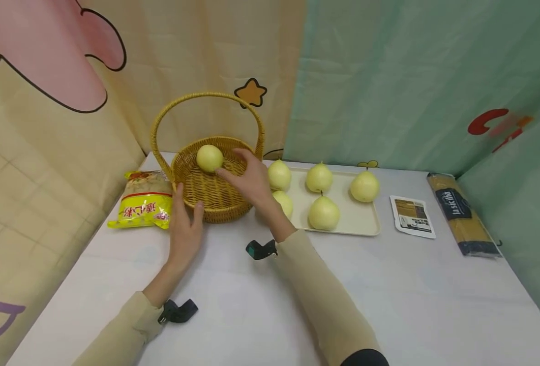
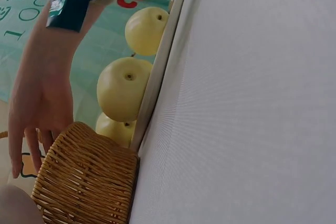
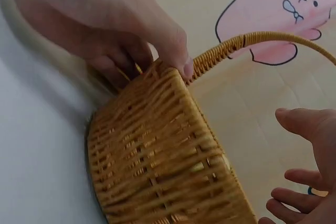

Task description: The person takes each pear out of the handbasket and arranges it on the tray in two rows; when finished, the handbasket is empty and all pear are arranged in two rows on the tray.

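A woven wicker basket (image 1: 235, 213) with a tall arched handle stands at the back left, with a pale yellow pear (image 1: 209, 158) inside it. My left hand (image 1: 185, 234) holds the basket's front left side, thumb and fingers at its rim and wall. Above the basket's opening hangs my right hand (image 1: 251, 180), fingers spread and holding nothing, its thumb tip right by the pear. The right wrist view shows this right hand (image 3: 310, 166) with loose fingers above the rim. Several more pears (image 1: 323, 213) stand on a cream tray (image 1: 352, 229) right of the basket.
A yellow bag of pasta (image 1: 144, 203) lies left of the basket, close to my left hand. To the right of the tray are a small white-edged packet (image 1: 412, 217) and a long pack of noodles (image 1: 462, 213). Printed curtains (image 1: 389, 86) hang behind the table.
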`<state>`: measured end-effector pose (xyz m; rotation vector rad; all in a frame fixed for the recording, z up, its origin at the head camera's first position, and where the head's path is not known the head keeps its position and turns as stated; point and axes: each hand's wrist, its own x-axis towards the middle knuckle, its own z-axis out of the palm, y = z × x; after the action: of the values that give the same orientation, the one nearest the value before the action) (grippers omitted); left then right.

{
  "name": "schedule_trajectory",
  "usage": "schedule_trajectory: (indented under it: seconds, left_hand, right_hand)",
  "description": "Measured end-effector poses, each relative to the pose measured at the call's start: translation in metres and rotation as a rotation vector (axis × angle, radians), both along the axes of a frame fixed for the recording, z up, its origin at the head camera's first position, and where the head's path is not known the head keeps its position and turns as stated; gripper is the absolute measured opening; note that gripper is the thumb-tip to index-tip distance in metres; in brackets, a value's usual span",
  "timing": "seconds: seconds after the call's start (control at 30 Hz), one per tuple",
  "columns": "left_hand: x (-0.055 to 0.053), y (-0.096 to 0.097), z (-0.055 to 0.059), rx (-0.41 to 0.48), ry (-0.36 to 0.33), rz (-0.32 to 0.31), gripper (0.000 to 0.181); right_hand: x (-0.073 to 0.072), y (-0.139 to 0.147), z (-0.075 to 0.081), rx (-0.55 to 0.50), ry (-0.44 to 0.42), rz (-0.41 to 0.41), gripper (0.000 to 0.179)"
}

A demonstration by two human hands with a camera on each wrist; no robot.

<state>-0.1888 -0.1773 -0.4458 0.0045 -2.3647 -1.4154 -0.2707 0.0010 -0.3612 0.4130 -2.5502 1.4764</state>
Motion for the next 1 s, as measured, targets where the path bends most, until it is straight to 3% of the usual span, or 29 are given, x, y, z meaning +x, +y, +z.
schedule_trajectory:
  seconds: [0.17, 0.37, 0.87, 1.0]
  left_hand:
    - [-0.001, 0.002, -0.004, 0.003, -0.005, 0.015, 0.07]
    - [-0.002, 0.006, -0.004, -0.001, -0.011, 0.01, 0.07]
    - [0.0, -0.001, 0.003, -0.014, -0.024, 0.011, 0.069]
    - [-0.001, -0.001, 0.003, -0.014, -0.014, 0.012, 0.068]
  right_hand:
    - [-0.008, -0.023, -0.005, -0.074, -0.026, -0.051, 0.071]
    - [-0.02, -0.035, -0.011, -0.085, -0.035, -0.074, 0.075]
    - [-0.051, -0.063, -0.018, -0.006, -0.064, -0.079, 0.081]
    - [-0.057, -0.066, -0.021, 0.027, -0.108, -0.082, 0.081]
